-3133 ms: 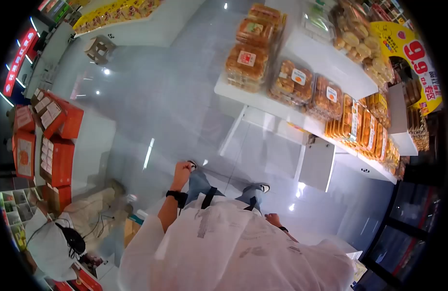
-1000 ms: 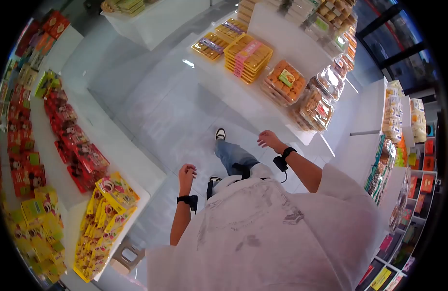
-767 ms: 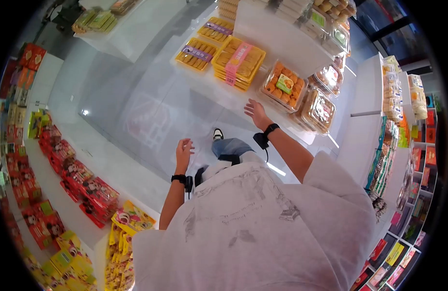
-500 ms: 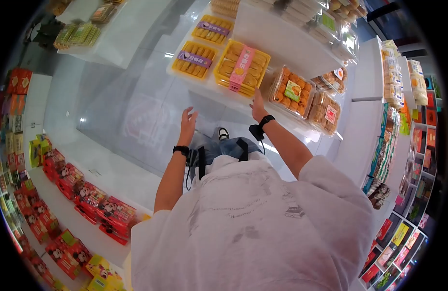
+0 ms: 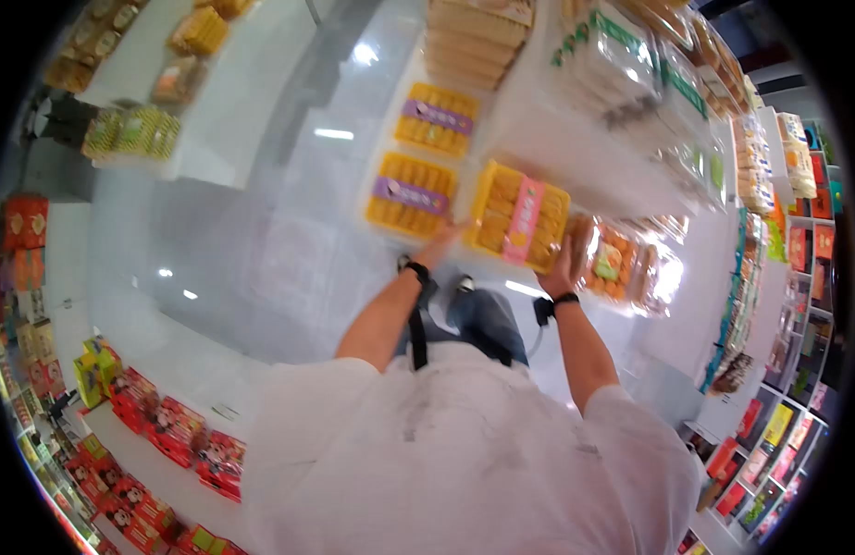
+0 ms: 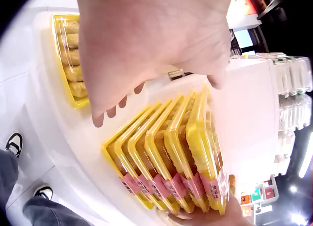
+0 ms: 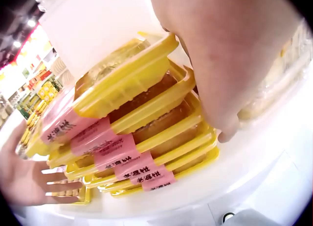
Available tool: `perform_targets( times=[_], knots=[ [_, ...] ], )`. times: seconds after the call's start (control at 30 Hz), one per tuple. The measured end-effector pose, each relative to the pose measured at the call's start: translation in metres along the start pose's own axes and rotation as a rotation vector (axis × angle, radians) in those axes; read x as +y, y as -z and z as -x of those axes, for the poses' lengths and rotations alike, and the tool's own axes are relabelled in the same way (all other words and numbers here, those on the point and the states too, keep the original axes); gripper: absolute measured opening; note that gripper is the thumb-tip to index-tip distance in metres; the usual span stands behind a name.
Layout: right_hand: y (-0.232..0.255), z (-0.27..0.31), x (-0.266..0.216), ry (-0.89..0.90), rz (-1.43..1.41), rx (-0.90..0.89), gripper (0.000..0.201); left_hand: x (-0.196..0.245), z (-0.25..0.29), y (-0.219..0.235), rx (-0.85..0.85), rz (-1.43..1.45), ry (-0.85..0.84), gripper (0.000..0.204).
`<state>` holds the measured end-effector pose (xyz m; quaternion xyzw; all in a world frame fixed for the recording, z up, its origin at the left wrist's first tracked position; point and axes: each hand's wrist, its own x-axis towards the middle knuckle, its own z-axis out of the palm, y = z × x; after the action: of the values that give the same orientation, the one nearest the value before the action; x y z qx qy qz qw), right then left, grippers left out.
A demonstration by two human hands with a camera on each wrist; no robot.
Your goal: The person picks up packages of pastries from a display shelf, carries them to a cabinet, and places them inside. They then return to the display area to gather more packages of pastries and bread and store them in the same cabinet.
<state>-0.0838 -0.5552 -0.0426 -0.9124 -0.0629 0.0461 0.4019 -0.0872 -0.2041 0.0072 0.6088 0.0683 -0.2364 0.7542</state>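
Observation:
A stack of yellow pastry trays (image 5: pixel 518 220) with clear lids and pink paper bands sits on the white shelf. My right hand (image 5: pixel 559 270) is at the stack's right side; in the right wrist view its fingers (image 7: pixel 226 130) reach down along the tray ends. My left hand (image 5: pixel 439 245) is on the other side, fingers extended. In the right wrist view the left hand (image 7: pixel 29 179) shows spread fingers beside the stack. From the left wrist, the left fingertips (image 6: pixel 98 120) point down past the stack, apart from the trays. The trays fan out slightly.
Two yellow trays with purple bands (image 5: pixel 411 196) lie left of the stack. Clear boxes of orange pastries (image 5: pixel 611 259) stand close on the right. Behind rises a white display step (image 5: pixel 576 139). Red packages (image 5: pixel 176 430) line a shelf at left.
The person has come through the shop to the pastry shelf. Both hands have moved forward and right, from over the floor to either side of the pink-banded stack.

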Motion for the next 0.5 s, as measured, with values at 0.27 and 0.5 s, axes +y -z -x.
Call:
perform_targets(
  times=[0.27, 0.5],
  knots=[
    [0.018, -0.031, -0.080, -0.714, -1.486, 0.057, 0.054, -0.046, -0.084, -0.024, 0.037, 0.324, 0.088, 0.082],
    [0.006, -0.035, -0.034, -0.864, -1.394, 0.080, 0.067, -0.003, -0.091, -0.029, -0.003, 0.334, 0.113, 0.092]
  ],
)
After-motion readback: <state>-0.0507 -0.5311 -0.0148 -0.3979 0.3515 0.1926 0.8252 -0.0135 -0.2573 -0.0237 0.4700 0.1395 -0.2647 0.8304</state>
